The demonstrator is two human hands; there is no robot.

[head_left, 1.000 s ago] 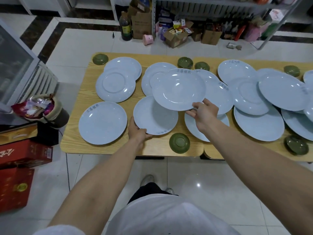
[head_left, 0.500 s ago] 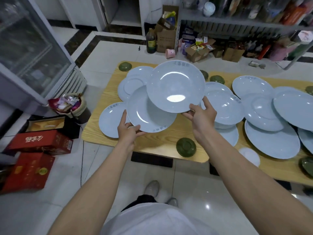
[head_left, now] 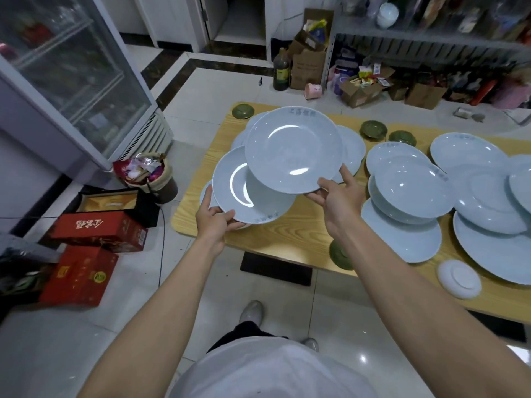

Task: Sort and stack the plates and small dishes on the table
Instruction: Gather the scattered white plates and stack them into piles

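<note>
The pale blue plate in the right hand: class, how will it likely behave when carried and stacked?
The upper plate looks stiff: the right hand grips one edge only, yet nothing sags. Its glossy glaze, with bright highlights, suggests it may slide on the lower plate. It looks ceramic, so probably fragile if knocked.

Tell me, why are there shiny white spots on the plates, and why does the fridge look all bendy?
Head view: glare makes a white streak on the upper plate in the right hand and a bright crescent on the lower plate in the left hand; same view, the wide lens tilts the fridge and bends the table edge; far shelves look blurry.
</note>
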